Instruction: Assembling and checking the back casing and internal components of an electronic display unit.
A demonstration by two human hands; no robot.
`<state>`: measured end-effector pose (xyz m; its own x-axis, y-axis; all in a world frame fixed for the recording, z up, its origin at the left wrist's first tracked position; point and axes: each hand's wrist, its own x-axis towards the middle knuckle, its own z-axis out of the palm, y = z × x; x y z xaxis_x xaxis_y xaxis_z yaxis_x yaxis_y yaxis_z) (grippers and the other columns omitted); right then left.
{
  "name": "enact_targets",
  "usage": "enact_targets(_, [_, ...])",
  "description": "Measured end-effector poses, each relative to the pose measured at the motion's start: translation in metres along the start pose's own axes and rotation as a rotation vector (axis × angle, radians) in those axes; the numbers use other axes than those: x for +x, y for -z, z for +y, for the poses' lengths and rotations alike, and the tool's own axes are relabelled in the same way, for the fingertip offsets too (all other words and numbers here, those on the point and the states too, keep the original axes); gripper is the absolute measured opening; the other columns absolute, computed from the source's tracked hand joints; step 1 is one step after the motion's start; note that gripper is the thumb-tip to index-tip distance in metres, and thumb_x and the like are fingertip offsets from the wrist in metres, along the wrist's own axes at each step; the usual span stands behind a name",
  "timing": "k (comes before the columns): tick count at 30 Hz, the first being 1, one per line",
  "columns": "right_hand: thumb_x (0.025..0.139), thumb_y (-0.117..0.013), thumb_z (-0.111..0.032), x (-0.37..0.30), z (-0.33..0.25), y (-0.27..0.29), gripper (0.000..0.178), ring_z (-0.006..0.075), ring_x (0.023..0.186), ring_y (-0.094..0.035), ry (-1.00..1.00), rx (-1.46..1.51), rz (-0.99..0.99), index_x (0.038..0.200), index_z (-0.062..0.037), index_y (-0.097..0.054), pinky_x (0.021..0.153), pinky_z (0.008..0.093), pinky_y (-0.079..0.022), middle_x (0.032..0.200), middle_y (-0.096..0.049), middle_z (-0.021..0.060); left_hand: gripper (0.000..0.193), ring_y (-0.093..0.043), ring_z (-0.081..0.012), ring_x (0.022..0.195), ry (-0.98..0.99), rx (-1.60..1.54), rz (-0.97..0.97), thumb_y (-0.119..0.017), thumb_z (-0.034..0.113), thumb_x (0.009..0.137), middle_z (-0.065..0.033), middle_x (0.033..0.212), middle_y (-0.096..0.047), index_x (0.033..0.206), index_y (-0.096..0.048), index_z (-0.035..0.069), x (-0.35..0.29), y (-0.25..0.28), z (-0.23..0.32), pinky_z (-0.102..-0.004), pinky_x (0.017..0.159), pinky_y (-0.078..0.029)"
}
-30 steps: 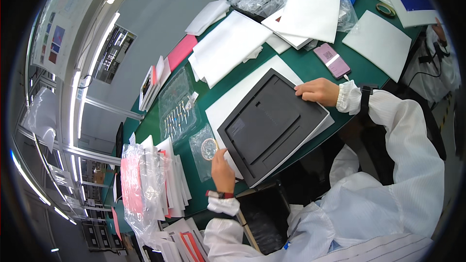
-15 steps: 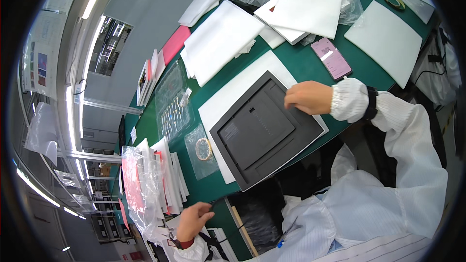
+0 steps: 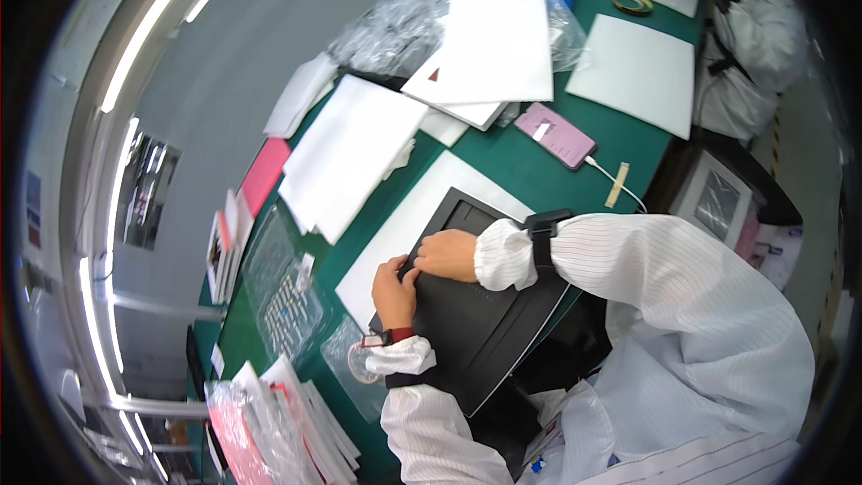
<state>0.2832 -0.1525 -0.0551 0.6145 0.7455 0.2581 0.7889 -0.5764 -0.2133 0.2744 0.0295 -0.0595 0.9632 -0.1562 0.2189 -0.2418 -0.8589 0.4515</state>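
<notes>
A flat black rectangular frame (image 3: 476,319) with a recessed middle lies tilted toward me on a white foam sheet (image 3: 364,283) at the table's near edge. Both my hands meet at the frame's far left edge. My left hand (image 3: 393,296) has its fingers curled over that edge, its thumb near the right hand. Bent and pressed together, the fingers of my right hand (image 3: 446,254) rest on the frame's border beside it. Exactly what the fingertips pinch is hidden.
Beyond the frame lie a pink phone (image 3: 555,136) with a white cable, white foam sheets (image 3: 355,153) and crumpled plastic wrap (image 3: 386,31). To the left are a clear tray (image 3: 283,292) of small parts and wrapped white packs (image 3: 269,422). A co-worker's white sleeve (image 3: 763,36) shows far right.
My left hand has come up from the lower left onto the frame's edge. My right hand has moved left across the frame to meet it. The view has shifted right.
</notes>
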Motion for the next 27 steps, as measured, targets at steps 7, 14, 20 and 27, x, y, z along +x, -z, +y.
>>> enact_targets(7, [0.065,-0.063,-0.002,0.024,0.001,0.007,0.038,0.0313,0.078,-0.063,-0.099,-0.052,-0.184,0.101,0.0047,-0.053,0.064,0.0387,-0.050,0.080,-0.063,0.0150,0.024,-0.060,-0.0314,0.079,-0.008,0.093,-0.001,-0.072,0.016,0.069,-0.0127,0.086,-0.062,0.091,-0.066,0.009,0.012,0.000,0.011,-0.0385,0.070,-0.047])
enact_targets(14, [0.062,-0.066,-0.001,0.039,-0.006,0.019,0.045,0.0356,0.081,-0.063,-0.160,0.028,-0.366,0.106,0.0014,-0.054,0.067,0.0419,-0.051,0.084,-0.064,0.0179,0.021,-0.061,-0.0342,0.077,0.034,0.147,0.013,-0.072,0.016,0.069,-0.0150,0.086,-0.061,0.087,-0.065,0.008,0.005,0.000,0.014,-0.0403,0.067,-0.047])
enact_targets(20, [0.061,-0.064,-0.002,0.024,0.003,0.019,0.040,0.0383,0.080,-0.061,-0.146,0.056,-0.256,0.100,-0.0001,-0.054,0.068,0.0456,-0.049,0.081,-0.062,0.0201,0.020,-0.059,-0.0347,0.073,-0.046,0.131,0.065,-0.072,0.020,0.069,-0.0147,0.080,-0.059,0.086,-0.066,0.010,0.005,-0.009,0.016,-0.0424,0.063,-0.046])
enact_targets(27, [0.073,-0.054,0.007,-0.023,-0.011,0.059,0.029,0.0316,0.083,-0.058,-0.084,0.391,0.101,0.099,-0.0035,-0.047,0.071,0.0382,-0.045,0.085,-0.059,0.0127,0.034,-0.055,-0.0339,0.093,-0.166,-0.059,0.252,-0.067,0.003,0.071,-0.0175,0.100,-0.059,0.104,-0.060,0.001,-0.046,0.046,0.036,-0.0368,0.083,-0.043])
